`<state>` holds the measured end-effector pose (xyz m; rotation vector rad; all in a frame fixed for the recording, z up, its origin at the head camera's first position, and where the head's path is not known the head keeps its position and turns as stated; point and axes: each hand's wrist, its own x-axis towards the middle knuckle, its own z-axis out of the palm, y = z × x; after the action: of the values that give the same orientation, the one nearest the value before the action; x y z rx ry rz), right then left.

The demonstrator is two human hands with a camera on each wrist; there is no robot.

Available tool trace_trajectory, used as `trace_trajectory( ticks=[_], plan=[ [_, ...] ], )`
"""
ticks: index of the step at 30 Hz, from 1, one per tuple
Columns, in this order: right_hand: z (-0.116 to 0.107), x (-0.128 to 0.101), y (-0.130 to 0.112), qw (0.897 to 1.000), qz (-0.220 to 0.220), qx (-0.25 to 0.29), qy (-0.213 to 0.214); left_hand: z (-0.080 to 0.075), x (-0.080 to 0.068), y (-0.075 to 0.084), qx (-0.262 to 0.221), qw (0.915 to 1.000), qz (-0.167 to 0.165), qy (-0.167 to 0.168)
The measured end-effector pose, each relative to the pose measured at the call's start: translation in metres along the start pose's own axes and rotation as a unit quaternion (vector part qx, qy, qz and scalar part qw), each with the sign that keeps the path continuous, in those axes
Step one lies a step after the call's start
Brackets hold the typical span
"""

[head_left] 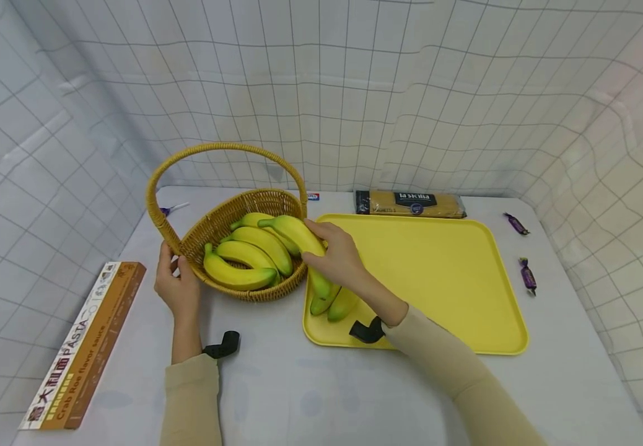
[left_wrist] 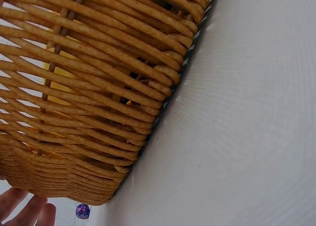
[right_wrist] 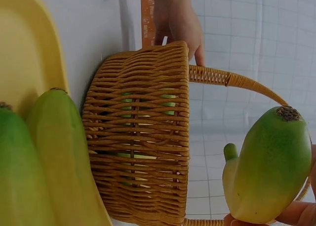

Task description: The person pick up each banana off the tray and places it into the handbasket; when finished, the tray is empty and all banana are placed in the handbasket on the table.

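A wicker basket (head_left: 277, 201) with a tall handle holds several yellow bananas (head_left: 243, 257). My left hand (head_left: 173, 272) grips the basket at the foot of its handle on the left side; its fingertips (left_wrist: 27, 211) show under the basket wall (left_wrist: 98, 87). My right hand (head_left: 324, 241) grips one banana (head_left: 293, 230) above the basket's right rim, seen close as the green-tipped banana (right_wrist: 269, 171). Two greener bananas (head_left: 334, 301) lie on the yellow tray (head_left: 444, 279) below that hand, also near in the right wrist view (right_wrist: 49, 161).
A pasta packet (head_left: 411, 203) lies behind the tray. Two purple candies (head_left: 515, 223) (head_left: 528, 275) sit to its right. A long pasta box (head_left: 84, 347) lies at the table's left edge. Gridded cloth walls surround the table.
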<state>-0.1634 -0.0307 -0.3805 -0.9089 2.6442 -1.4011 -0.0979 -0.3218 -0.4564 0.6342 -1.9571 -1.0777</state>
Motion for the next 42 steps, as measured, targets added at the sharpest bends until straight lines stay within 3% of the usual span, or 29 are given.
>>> trace_trajectory(
  ticks=[12,21,36,42],
  plan=[
    [0.036,0.044,-0.011,0.998,-0.028,-0.002,-0.055,-0.001,0.0,-0.001,-0.005,1.0,0.003,0.003],
    [0.055,0.065,-0.006,0.996,-0.004,-0.009,-0.088,0.0,-0.001,-0.002,-0.003,1.0,0.007,0.002],
    [0.076,0.081,0.008,0.986,-0.016,0.016,-0.167,0.0,-0.002,0.003,-0.007,1.0,0.002,0.0],
    [0.08,0.084,0.009,0.981,-0.033,-0.002,-0.192,0.0,-0.002,0.001,-0.007,1.0,0.004,0.003]
  ],
)
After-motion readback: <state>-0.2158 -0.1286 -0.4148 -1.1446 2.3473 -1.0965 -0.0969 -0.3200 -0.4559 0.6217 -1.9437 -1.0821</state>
